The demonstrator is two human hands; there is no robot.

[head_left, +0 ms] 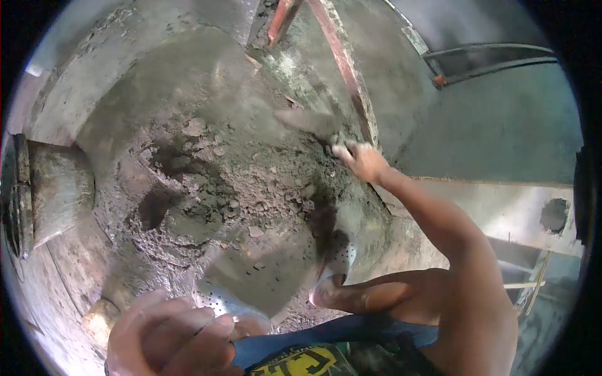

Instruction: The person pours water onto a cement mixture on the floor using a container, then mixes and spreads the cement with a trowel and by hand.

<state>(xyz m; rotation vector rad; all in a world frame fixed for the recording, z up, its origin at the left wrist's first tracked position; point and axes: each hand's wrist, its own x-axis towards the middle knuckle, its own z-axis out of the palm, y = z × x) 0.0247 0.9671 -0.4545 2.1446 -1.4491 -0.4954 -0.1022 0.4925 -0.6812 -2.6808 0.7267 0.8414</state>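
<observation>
Loose, lumpy grey mortar (251,188) covers the floor ahead of my feet. My right hand (360,160) is stretched out at the centre right, its fingers wrapped round the handle of a trowel. The trowel's blade (304,120) is blurred and points left, just over the mortar, beside a reddish plank. My left hand (175,335) is near the camera at the lower left, fingers curled inward; whether anything is inside them is hidden. Below the mortar are my feet in light perforated shoes (343,250).
A reddish plank (345,59) leans at the upper centre. On the left edge lies a dirty bucket (59,191). A ledge with a round hole (555,215) is at the right, below a grey wall (501,125). A rounded object (100,321) sits at the lower left.
</observation>
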